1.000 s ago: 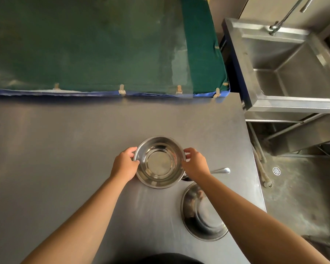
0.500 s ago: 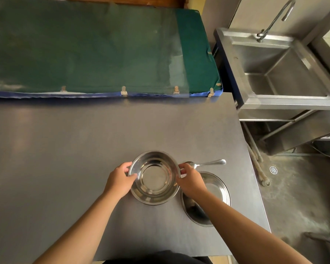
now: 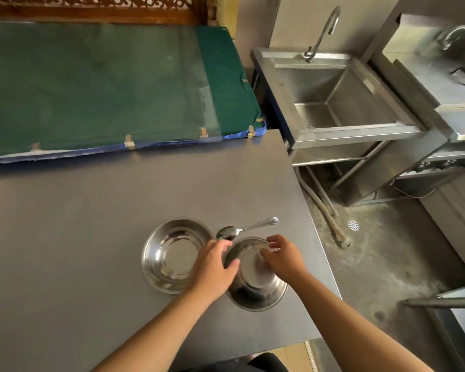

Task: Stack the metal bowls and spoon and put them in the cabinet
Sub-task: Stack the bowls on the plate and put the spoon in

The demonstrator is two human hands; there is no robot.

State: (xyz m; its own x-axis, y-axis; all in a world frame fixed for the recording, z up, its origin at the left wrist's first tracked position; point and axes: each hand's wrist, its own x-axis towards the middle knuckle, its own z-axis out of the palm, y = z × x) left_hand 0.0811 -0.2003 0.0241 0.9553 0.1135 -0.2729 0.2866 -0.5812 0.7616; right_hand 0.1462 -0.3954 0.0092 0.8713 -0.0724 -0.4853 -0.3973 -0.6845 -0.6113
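Observation:
Two shiny metal bowls stand side by side on the grey table (image 3: 78, 237). The left bowl (image 3: 172, 256) sits free, with no hand on it. My left hand (image 3: 215, 269) is on the near-left rim of the right bowl (image 3: 255, 283), thumb inside and fingers over the edge. My right hand (image 3: 282, 256) hovers at that bowl's far-right rim with its fingers apart, just touching it. Behind the right bowl a metal spoon (image 3: 249, 227) lies on the table, handle pointing right.
A green padded mat (image 3: 105, 84) with a blue edge borders the table's far side. The table's right edge (image 3: 320, 237) drops to a concrete floor. A steel sink (image 3: 341, 98) with a tap stands at the back right, with more steel units beyond it.
Both hands set the left bowl down on the table and let go of it. They then moved right onto the second bowl. The view has tilted up and widened.

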